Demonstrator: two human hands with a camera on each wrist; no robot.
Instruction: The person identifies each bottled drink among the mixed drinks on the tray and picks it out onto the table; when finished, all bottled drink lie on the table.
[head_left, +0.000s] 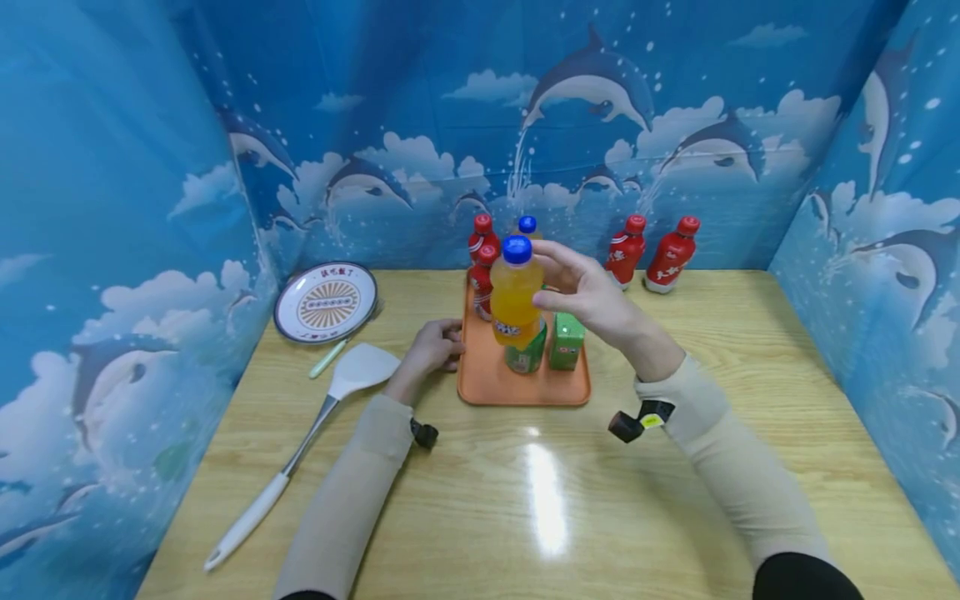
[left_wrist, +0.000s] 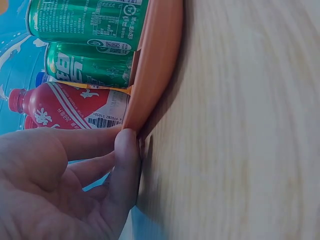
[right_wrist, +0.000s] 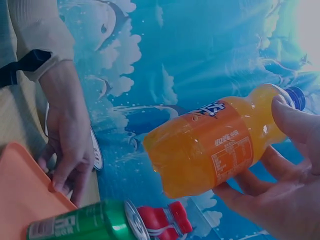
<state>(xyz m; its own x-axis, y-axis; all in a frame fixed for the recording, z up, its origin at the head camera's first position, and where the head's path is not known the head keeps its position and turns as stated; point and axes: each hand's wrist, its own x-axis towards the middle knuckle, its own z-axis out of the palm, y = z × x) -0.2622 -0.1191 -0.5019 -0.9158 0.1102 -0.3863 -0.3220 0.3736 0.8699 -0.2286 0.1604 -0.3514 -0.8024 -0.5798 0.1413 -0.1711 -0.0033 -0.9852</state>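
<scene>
My right hand (head_left: 592, 292) holds a bottle of orange soda (head_left: 516, 296) with a blue cap, fingers and thumb around its upper part. In the right wrist view the soda bottle (right_wrist: 205, 142) hangs tilted above a green can (right_wrist: 90, 222). My left hand (head_left: 433, 348) pinches the left edge of the orange tray (head_left: 487, 385); the left wrist view shows thumb and finger at the tray rim (left_wrist: 155, 65). On the tray stand red bottles (head_left: 482, 287), a green can (head_left: 525, 357), a green box-shaped pack (head_left: 566, 343) and, partly hidden behind, another blue-capped bottle (head_left: 528, 225).
Two more red bottles (head_left: 671, 257) stand at the back right of the table. To the left lie a patterned plate (head_left: 327, 302), a pale green handle (head_left: 327, 360) beside it, and a long white-headed spatula (head_left: 360, 369). A dolphin-print curtain (head_left: 420, 100) encloses the back and sides.
</scene>
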